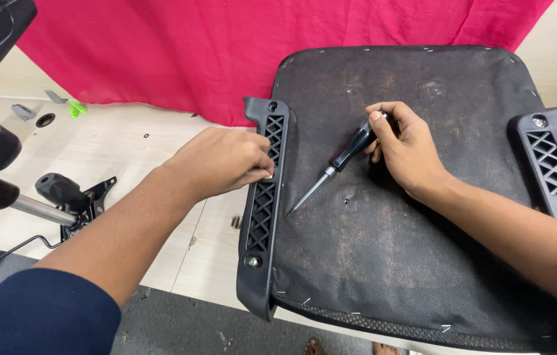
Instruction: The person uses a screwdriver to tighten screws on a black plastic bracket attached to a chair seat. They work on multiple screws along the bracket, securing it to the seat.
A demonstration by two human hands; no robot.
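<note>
A stiff, light black-handled screwdriver [347,155] was held closed-fisted by the right hand [406,148] at centre frame, while the left hand [222,161] was pinched on the rigid black plastic lattice bracket [262,210].

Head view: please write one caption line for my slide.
Left hand fingers the middle of a black armrest bracket on an upturned chair seat; right hand grips a screwdriver.

- Single head-worn view, looking steeply down and forward at close range.
- It faces an upturned chair seat [410,197] on a table [114,151]; red cloth [226,46] behind.
</note>
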